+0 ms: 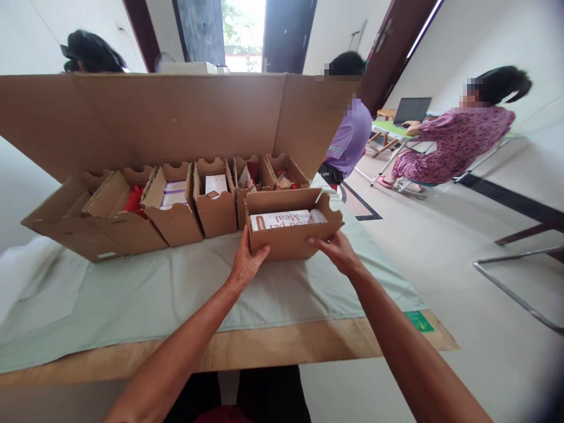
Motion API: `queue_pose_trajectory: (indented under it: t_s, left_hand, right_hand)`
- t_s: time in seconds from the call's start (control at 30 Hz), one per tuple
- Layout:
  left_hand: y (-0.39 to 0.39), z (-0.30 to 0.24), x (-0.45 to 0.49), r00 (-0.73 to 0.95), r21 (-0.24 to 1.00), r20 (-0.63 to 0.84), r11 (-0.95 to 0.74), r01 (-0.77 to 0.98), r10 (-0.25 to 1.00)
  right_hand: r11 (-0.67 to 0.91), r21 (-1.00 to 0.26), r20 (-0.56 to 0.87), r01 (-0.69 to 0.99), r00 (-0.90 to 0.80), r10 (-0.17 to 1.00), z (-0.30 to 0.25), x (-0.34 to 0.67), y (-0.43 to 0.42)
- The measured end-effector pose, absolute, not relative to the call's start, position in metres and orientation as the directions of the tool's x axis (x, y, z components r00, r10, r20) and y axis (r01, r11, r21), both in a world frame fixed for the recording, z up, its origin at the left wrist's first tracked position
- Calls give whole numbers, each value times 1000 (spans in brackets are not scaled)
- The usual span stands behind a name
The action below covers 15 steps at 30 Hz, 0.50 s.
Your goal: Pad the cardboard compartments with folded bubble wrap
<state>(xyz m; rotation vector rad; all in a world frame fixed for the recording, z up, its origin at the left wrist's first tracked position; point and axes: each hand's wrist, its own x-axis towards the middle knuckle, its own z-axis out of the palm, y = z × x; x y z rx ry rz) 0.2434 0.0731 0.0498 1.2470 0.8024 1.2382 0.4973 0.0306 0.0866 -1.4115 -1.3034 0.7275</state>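
Note:
Between my hands is a small open cardboard box (286, 245), held at its two lower ends. My left hand (247, 258) grips its left end, thumb on the near wall. My right hand (337, 251) grips the right end the same way, and the far fingers of both hands are hidden. Inside the box lies a white carton (279, 220) printed "Super Meal", its lettering upside down to me, beside something clear and plastic-looking (317, 216). Directly behind it stands a row of similar cardboard bins, among them one with a white box (215, 185) in it.
A tall cardboard panel (185, 123) rises behind the bins. Other bins hold a red packet (134, 200) and purple-edged white boxes (175, 194). Pale green cloth (176, 294) covers the wooden table (308, 349). People sit beyond, one at a laptop (412, 111).

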Motion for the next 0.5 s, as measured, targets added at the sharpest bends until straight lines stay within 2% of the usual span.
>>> queue_pose_trajectory:
  t_s: [0.13, 0.27, 0.4, 0.5]
  left_hand:
    - [22, 50, 209, 206, 964, 104, -48, -260, 973]
    - [-8, 61, 144, 121, 980, 65, -41, -192, 991]
    - [4, 98, 96, 5, 983, 180, -180, -35, 984]
    - [11, 121, 99, 1, 951, 303, -303, -62, 953]
  right_hand:
    - [111, -890, 248, 442, 266, 932, 91, 465, -22]
    - [181, -848, 309, 498, 187, 932, 111, 405, -46]
    - [255, -852, 344, 458, 121, 931, 145, 359, -25]
    - [282, -850, 369, 444, 122, 921, 165, 357, -22]
